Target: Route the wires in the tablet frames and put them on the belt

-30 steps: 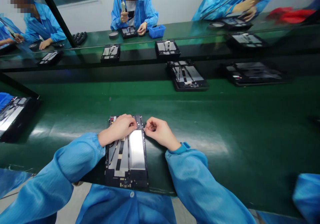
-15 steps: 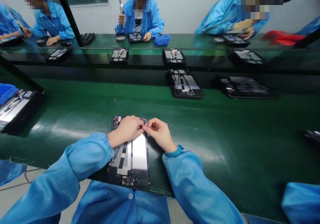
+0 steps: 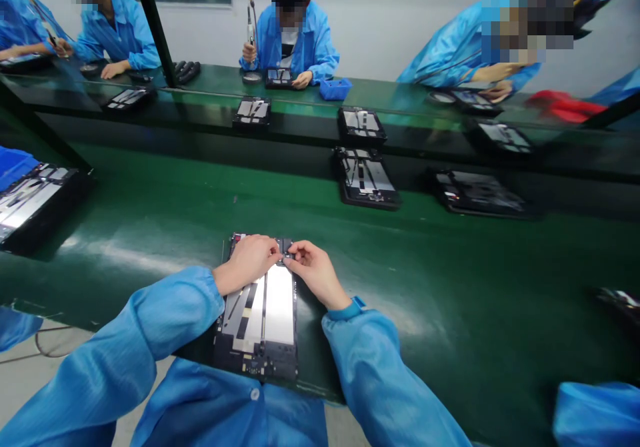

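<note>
An opened tablet-like device (image 3: 260, 327) with a black frame and silver inner plates lies lengthwise on the green belt (image 3: 150, 220) just in front of me. My left hand (image 3: 247, 262) rests curled on its far end, fingers closed against the top edge. My right hand (image 3: 313, 270) meets it there, fingertips pinched together on a small part I cannot make out. Both hands touch near the device's upper right corner. Blue sleeves cover both my arms.
Several similar open devices lie on the belt: one at far left (image 3: 30, 200), one ahead (image 3: 367, 179), another to the right (image 3: 477, 194). Beyond a raised shelf, people in blue coats work; one holds a hanging screwdriver (image 3: 250, 30). A blue bin (image 3: 335, 88) sits there.
My right hand has moved left to meet the left hand at the device's top edge. The view has tilted down a little; the devices on the belt have shifted slightly.
</note>
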The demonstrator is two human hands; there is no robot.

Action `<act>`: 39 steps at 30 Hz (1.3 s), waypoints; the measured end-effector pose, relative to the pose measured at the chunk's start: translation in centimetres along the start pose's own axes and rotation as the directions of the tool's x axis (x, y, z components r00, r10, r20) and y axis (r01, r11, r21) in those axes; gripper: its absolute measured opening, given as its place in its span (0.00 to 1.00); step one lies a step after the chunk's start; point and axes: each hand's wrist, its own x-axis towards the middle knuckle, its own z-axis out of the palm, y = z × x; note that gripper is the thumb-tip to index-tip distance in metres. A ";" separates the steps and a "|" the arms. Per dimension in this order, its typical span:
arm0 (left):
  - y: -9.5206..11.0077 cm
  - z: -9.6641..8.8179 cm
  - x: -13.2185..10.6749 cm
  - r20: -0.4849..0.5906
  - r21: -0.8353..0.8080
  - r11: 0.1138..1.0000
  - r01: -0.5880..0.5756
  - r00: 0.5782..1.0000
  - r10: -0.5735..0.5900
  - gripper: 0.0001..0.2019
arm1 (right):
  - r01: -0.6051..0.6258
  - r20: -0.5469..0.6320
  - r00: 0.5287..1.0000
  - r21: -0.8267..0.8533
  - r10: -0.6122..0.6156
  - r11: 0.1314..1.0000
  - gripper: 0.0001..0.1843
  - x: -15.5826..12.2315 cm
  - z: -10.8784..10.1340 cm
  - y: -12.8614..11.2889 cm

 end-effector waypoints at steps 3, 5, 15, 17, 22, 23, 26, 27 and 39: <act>-0.1 0.1 -0.1 -0.018 0.001 1.000 -0.011 1.000 0.011 0.07 | -0.020 0.013 1.000 0.032 0.020 0.999 0.12 -0.1 0.0 -0.1; -0.2 0.2 -0.1 -0.019 0.003 1.000 -0.018 1.000 0.018 0.06 | -0.016 0.005 1.000 0.016 0.016 1.000 0.12 -0.1 0.0 -0.1; -0.1 -0.1 -0.1 -0.012 -0.040 0.999 -0.025 1.000 0.024 0.06 | 0.074 -0.028 0.996 -0.175 -0.080 0.982 0.08 -0.1 0.7 -1.0; -0.5 -1.1 -0.7 -0.078 -0.078 0.997 -0.020 0.997 0.014 0.10 | 0.039 -0.060 0.997 -0.137 -0.048 0.990 0.09 -0.2 0.9 -0.8; -4.0 -4.0 -4.5 -0.163 -0.053 0.988 0.147 0.975 -0.154 0.10 | -0.032 -0.203 0.973 0.336 0.106 0.941 0.14 -0.2 0.6 0.2; -4.9 -4.3 -5.6 -0.119 -0.031 0.983 0.182 0.976 -0.184 0.11 | -0.034 -0.222 0.966 0.410 0.136 0.911 0.14 -0.1 0.4 0.3; -7.0 -4.3 -8.7 0.103 0.002 0.993 0.119 0.987 -0.119 0.12 | -0.006 -0.294 0.946 0.404 0.137 0.915 0.13 0.1 0.1 -0.1; -7.3 -4.2 -9.7 0.173 -0.010 0.998 0.065 0.983 -0.063 0.11 | 0.018 -0.315 0.944 0.337 0.094 0.941 0.12 0.0 0.2 -0.6; -3.8 -5.8 -12.6 -0.203 0.019 0.930 -0.368 0.909 0.364 0.08 | 0.330 0.513 0.844 -0.267 -0.156 0.906 0.05 -3.7 8.9 -7.1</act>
